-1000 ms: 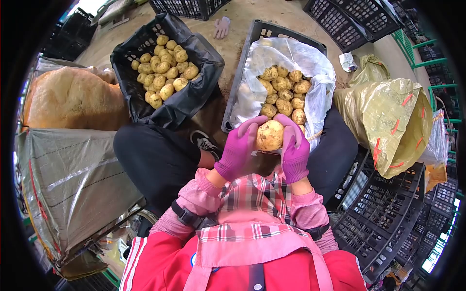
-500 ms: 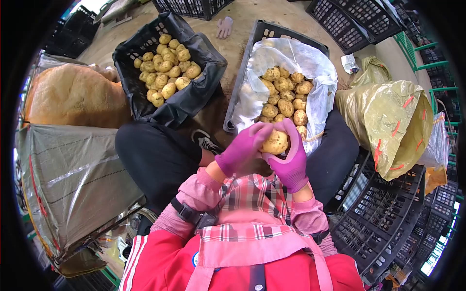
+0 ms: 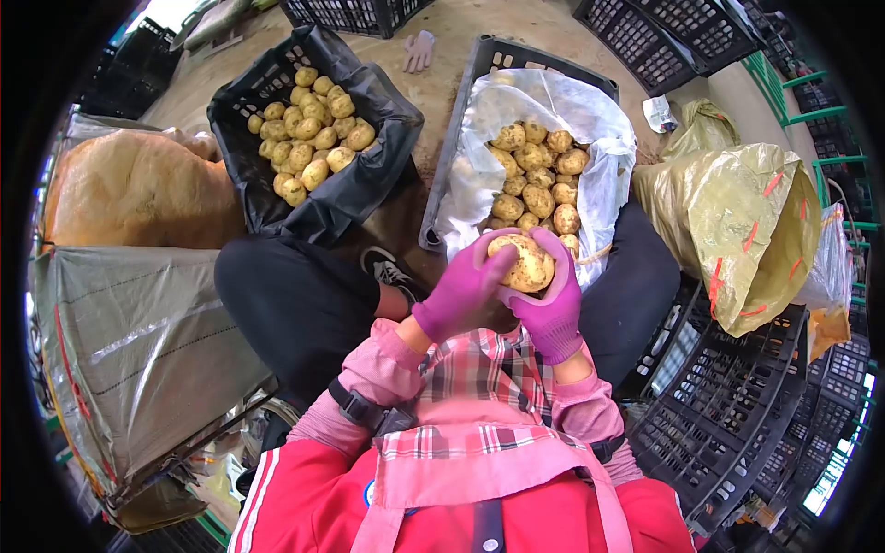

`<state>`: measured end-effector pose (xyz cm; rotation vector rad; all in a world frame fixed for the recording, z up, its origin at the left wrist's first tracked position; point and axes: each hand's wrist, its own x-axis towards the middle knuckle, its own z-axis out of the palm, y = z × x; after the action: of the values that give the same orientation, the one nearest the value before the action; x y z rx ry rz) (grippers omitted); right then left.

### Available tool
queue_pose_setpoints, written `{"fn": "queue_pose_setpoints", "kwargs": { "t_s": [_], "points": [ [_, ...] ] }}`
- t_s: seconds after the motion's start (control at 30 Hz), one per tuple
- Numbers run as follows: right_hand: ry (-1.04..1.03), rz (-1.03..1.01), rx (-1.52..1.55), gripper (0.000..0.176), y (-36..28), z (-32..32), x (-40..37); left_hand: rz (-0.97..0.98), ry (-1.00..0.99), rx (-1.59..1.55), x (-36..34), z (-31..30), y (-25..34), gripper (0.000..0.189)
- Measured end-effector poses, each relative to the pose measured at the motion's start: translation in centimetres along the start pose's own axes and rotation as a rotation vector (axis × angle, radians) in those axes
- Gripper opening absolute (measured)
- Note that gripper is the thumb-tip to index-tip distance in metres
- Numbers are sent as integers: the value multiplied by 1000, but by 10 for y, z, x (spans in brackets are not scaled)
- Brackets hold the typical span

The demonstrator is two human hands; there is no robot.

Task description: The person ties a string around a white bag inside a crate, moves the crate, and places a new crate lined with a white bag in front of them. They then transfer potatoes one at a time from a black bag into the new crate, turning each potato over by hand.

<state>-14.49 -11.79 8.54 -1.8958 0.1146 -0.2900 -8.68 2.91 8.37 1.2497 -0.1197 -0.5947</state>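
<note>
Both my hands wear purple gloves and meet in front of my chest around one large yellow potato (image 3: 524, 262). My left hand (image 3: 463, 295) cups it from the left, thumb across its top. My right hand (image 3: 553, 300) holds it from the right and underneath. Just beyond the potato stands a black crate (image 3: 502, 57) lined with white plastic (image 3: 572, 106) and holding several potatoes (image 3: 535, 180). To the left, a crate lined with black plastic (image 3: 364, 180) holds several smaller, cleaner potatoes (image 3: 309, 138).
A tan sack (image 3: 138, 189) and a grey woven bag (image 3: 129, 341) lie at left. A yellow-green bag (image 3: 737, 221) rests on stacked black crates (image 3: 737, 415) at right. A loose glove (image 3: 419, 51) lies on the ground. My black trouser legs (image 3: 295, 304) spread beneath my hands.
The potato has turned in my hands and shifted slightly right. My left thumb moved over its top and my right hand slid under it.
</note>
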Motion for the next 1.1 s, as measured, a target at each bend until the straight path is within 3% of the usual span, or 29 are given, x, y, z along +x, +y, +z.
{"fn": "queue_pose_setpoints", "kwargs": {
  "t_s": [0.07,0.1,0.27,0.33,0.37,0.43,0.47,0.5,0.57,0.77,0.93,0.97,1.0,1.03,1.07,1.1],
  "points": [
    [9,-2,-52,80,5,1,-2,191,80,235,3,10,-16,35],
    [19,17,-68,80,5,2,-4,175,119,214,3,13,-20,35],
    [35,-39,-158,85,-4,6,-8,435,24,611,9,-7,-22,45],
    [21,-95,-239,89,-4,5,-8,380,-73,482,10,-14,-27,54],
    [-19,-140,-239,88,-2,2,-7,262,-138,307,10,-17,-29,58],
    [-102,-234,-238,86,5,-2,-2,277,-131,337,9,-16,-24,52],
    [-103,-164,-138,84,5,-1,-2,285,-127,352,7,-15,-17,50],
    [-102,-96,-41,82,6,-1,-2,437,-64,559,5,-12,-9,40],
    [-64,-40,61,73,7,1,3,557,11,713,4,-5,2,41],
    [-75,-108,-56,48,-8,1,10,356,133,387,0,4,-1,35],
    [57,-146,-150,26,-18,6,15,401,125,354,-2,8,-14,34],
    [74,27,-24,26,-18,8,15,371,128,289,-3,7,-13,36],
    [55,70,-68,29,-15,3,16,262,108,94,-6,12,-15,40],
    [49,45,-114,31,-25,12,25,249,115,104,-7,8,-16,38],
    [69,147,63,31,-17,3,27,236,123,114,-6,2,-11,37],
    [79,269,200,32,-10,2,27,73,183,-47,-4,-3,-6,39]
  ]
}}
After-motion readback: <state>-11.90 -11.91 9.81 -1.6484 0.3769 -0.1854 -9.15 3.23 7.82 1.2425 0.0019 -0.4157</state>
